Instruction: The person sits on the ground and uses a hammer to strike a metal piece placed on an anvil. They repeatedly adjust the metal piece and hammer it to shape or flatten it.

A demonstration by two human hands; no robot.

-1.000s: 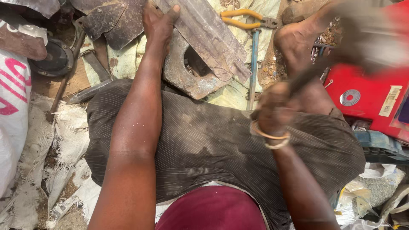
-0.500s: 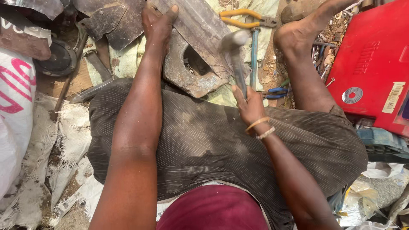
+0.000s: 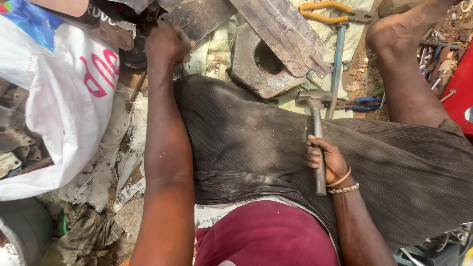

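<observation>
While our right hand (image 3: 326, 160) grips the hammer (image 3: 317, 133) mid-frame, our left hand (image 3: 166, 43) fists on scrap metal (image 3: 197, 17) upper left; the block (image 3: 256, 66) waits unhit.

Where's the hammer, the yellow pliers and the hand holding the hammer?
hammer (image 3: 309, 98), head view, on its metal head.
yellow pliers (image 3: 322, 12), head view, on the yellow handles.
right hand (image 3: 329, 160), head view, on the middle of the hand gripping the hammer's handle.

The right hand (image 3: 325, 160) gripped a metal hammer (image 3: 315, 133) over the lap, its head near a thick holed iron block (image 3: 256, 64). The left hand (image 3: 167, 44) was closed on dark scrap metal (image 3: 197, 17) (possibly a sheet edge) beside a white sack (image 3: 64, 98).
</observation>
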